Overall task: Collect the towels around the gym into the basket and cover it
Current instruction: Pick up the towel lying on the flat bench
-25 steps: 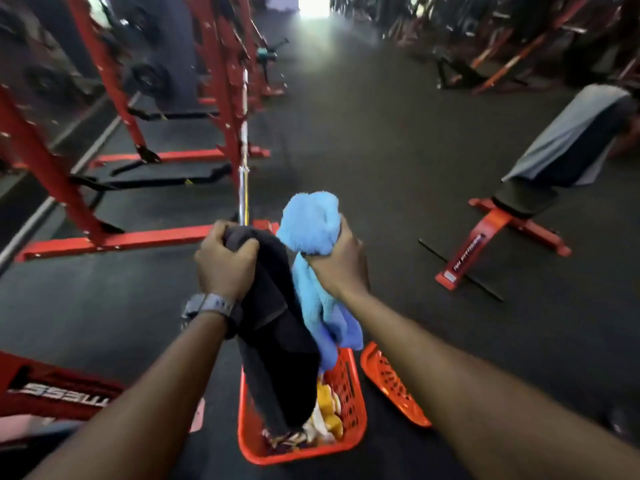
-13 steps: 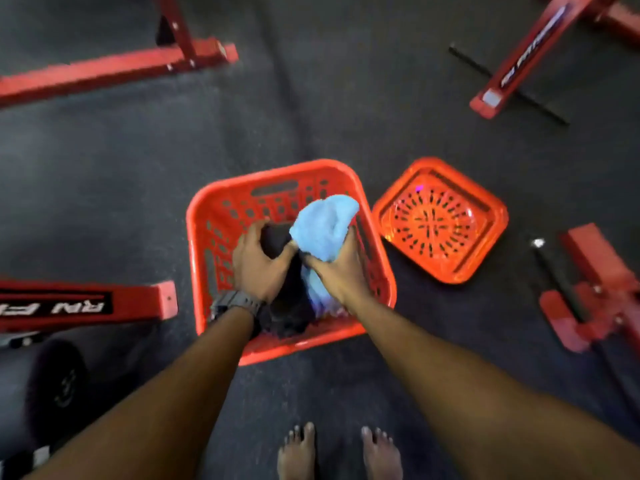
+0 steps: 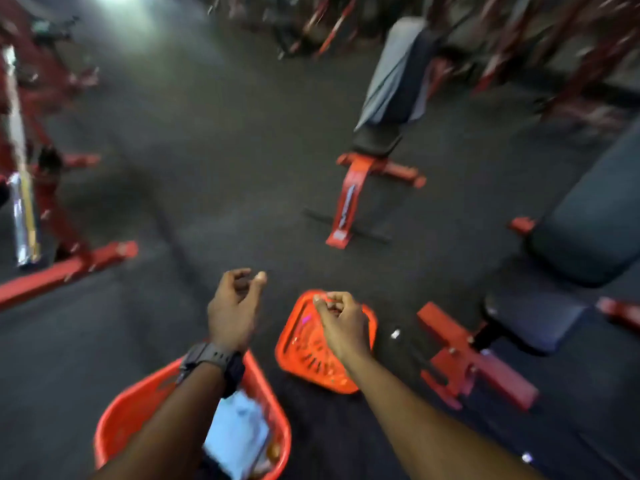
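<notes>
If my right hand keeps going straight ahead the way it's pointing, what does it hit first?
Probably the orange basket lid lying on the floor: the right hand hangs empty right over it. Height above it is unclear in this blurred view.

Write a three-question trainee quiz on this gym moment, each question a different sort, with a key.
1. True or false: the left hand holds a towel.
2. Multiple choice: where is the basket lid? A) on the basket B) on the floor to the right of the basket C) on a bench
3. Fill in: a grey towel lies draped over the ____ beyond the lid.

Key
1. False: both the left hand and the right hand are empty, fingers loosely curled.
2. B: it lies on the floor beside the orange basket, which has a light blue towel inside.
3. bench.
</notes>
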`<state>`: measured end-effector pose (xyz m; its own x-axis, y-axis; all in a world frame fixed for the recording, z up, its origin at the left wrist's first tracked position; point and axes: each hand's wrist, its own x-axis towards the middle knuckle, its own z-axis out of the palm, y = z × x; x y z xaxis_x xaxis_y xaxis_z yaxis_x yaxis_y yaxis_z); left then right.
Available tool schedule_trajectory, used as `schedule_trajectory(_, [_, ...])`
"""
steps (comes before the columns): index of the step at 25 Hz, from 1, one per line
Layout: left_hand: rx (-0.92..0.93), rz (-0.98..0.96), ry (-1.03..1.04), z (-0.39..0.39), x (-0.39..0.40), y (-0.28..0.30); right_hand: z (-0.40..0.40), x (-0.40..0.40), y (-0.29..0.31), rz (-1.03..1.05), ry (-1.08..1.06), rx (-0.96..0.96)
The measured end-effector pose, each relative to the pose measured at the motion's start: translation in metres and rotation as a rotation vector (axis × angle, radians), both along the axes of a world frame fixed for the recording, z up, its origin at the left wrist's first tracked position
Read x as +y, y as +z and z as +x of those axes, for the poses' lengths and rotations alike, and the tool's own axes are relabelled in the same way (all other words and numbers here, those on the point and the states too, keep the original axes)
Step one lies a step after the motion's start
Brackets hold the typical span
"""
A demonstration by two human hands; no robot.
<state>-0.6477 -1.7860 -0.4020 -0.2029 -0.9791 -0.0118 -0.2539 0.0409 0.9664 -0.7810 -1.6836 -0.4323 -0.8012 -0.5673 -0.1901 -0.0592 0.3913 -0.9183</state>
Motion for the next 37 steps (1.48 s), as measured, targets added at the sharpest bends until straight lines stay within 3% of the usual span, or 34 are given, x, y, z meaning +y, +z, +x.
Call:
schedule_trajectory(3, [0.142, -0.042, -0.217, -0.068, 0.023, 0.127, -0.058, 0.045, 0.143, -0.176, -0.184, 0.064])
schedule_trajectory(7, [0.291, -0.104, -0.51, -0.133, 0.123, 0.282, -0.087, 0.155, 0.311, -0.314, -0.447, 0.215])
schedule_trajectory(13, [0.431, -0.146, -0.869, -0.174, 0.319, 0.405, -0.072, 0.361, 0.431, -0.396, -0.773, 0.424])
schedule_trajectory(21, [0.469, -0.087, -1.235, -0.176, 0.54, 0.428, -0.016, 0.622, 0.452, -0.196, -1.229, 0.534])
schedule_trajectory(37, [0.424, -0.033, -1.536, -0.146, 0.819, 0.386, 0.091, 0.892, 0.39, -0.072, -1.564, 0.484])
